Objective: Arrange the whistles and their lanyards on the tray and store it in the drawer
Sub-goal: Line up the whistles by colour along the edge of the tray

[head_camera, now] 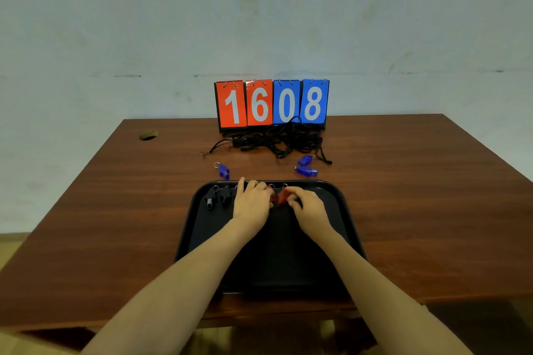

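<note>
Right hand (310, 209) pinches a red whistle (284, 196) at the far edge of the black tray (331, 199), in line with two black whistles (210, 199) further left; the left hand (252, 204) lies beside it, and whether it grips anything I cannot tell. Laying out the row seems half done. Next calls for reaching past the tray for three blue whistles (224, 171) and the lanyards (277, 141) on the brown desk (418, 181), before a scoreboard (272, 102) and pale wall (259, 8).
</note>
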Demonstrator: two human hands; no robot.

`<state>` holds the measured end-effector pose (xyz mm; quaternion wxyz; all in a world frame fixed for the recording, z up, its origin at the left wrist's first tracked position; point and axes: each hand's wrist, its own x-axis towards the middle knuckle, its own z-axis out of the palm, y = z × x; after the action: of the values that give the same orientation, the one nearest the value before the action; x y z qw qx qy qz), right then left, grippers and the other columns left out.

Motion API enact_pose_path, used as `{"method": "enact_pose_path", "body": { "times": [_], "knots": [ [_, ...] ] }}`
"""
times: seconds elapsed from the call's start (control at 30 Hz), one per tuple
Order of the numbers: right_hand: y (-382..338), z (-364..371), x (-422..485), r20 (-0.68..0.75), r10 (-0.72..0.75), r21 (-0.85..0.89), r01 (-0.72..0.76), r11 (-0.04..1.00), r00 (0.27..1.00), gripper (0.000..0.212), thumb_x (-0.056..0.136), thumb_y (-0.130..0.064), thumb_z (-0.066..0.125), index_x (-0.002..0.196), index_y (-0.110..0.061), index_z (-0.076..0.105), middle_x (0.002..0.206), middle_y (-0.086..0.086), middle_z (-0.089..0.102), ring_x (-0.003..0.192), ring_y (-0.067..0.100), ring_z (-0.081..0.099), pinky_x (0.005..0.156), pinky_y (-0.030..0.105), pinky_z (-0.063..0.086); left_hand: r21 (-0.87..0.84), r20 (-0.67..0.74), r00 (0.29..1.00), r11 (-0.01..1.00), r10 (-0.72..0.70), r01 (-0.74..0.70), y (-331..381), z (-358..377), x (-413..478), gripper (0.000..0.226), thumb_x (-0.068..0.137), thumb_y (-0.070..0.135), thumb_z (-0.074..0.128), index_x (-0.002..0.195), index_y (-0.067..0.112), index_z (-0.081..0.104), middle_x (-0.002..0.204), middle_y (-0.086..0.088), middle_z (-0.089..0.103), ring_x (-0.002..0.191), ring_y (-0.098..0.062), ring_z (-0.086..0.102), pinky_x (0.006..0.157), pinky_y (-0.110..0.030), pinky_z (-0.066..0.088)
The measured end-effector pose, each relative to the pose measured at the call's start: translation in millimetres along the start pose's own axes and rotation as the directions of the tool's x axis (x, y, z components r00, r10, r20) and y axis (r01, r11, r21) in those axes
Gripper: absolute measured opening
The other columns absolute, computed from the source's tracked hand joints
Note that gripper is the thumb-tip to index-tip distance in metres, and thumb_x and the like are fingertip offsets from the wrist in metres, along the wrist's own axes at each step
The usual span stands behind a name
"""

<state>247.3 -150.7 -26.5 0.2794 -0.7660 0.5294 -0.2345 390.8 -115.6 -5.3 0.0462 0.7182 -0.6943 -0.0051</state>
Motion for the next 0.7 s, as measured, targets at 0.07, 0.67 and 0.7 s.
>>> {"method": "enact_pose_path", "body": {
  "times": [0.07,0.67,0.7],
  "knots": [
    [2.0,2.3,0.7,-0.012,-0.013,-0.017,0.013,1.0,1.0,0.036,0.093,-0.01,0.048,0.126,-0.02,0.057,0.106,-0.002,0.064,0.109,0.016,0.052,0.102,0.037,0.04,0.011,-0.003,1.0,1.0,0.002,-0.002,0.0,0.6,-0.3,0.037,0.096,0.024,0.048,0.133,0.021,0.049,0.135,0.001,0.051,0.133,-0.022,0.036,0.119,-0.044,0.007],
    [-2.8,2.5,15.1,0.128,-0.018,-0.242,0.049,0.969,0.992,0.044,0.093,-0.023,0.053,0.136,-0.028,0.046,0.139,-0.006,0.05,0.132,0.015,0.042,0.116,0.045,0.024,0.03,0.02,1.0,0.999,0.014,-0.015,-0.3,-1.4,1.4,0.034,0.095,0.023,0.048,0.129,0.018,0.052,0.134,-0.002,0.051,0.131,-0.024,0.037,0.119,-0.044,0.011],
    [-2.9,2.3,14.6,0.12,-0.018,-0.243,0.047,0.969,0.993,0.047,0.093,-0.026,0.054,0.139,-0.028,0.043,0.14,-0.006,0.05,0.133,0.014,0.042,0.117,0.043,0.022,0.03,0.021,1.0,0.999,0.014,-0.015,-0.6,-1.4,1.6,0.035,0.095,0.023,0.048,0.129,0.018,0.052,0.134,-0.002,0.051,0.131,-0.024,0.037,0.119,-0.044,0.01]
  ]
}}
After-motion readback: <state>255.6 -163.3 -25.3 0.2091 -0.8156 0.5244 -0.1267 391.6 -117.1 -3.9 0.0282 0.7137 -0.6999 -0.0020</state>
